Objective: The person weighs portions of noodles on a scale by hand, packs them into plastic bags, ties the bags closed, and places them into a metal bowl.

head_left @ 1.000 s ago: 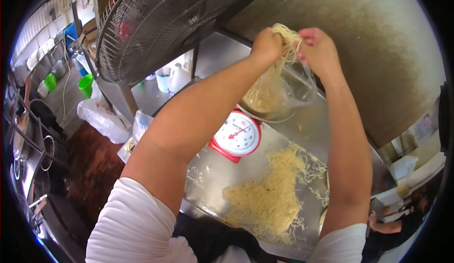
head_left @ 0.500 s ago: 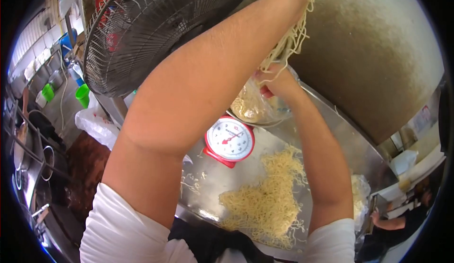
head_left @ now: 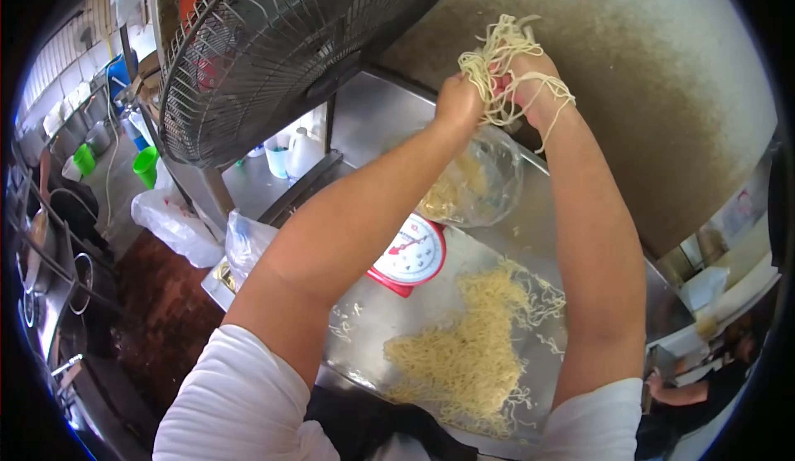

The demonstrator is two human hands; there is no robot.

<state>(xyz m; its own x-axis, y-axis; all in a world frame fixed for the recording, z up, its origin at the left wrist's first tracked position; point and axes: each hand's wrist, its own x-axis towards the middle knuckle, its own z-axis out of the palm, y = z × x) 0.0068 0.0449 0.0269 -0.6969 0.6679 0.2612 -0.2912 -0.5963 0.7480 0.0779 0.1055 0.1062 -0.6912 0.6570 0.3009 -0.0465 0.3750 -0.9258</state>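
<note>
My left hand [head_left: 460, 103] is closed on a tangle of pale noodles [head_left: 500, 57], raised above the far side of the table. Beside it, my right hand [head_left: 532, 88] is wrapped round the same noodles, with strands draped over its wrist. Just below the hands, a clear plastic bag [head_left: 493, 181] with noodles inside rests on the scale's pan. The red scale [head_left: 411, 250] has a white dial, partly covered by my left forearm. Nearer to me, a flat heap of loose noodles [head_left: 464, 349] lies on the metal table [head_left: 364, 349].
A large black fan [head_left: 290, 55] stands at the upper left. Beyond it are a white jug [head_left: 304, 153] and a tub [head_left: 277, 161]. Plastic bags [head_left: 178, 225] hang left of the table. A wall [head_left: 654, 88] rises behind. Another person [head_left: 687, 395] is at the lower right.
My left hand has come down from the top edge with the noodles. My right hand has risen from the bag and now grips them too. More of the fan and table shows.
</note>
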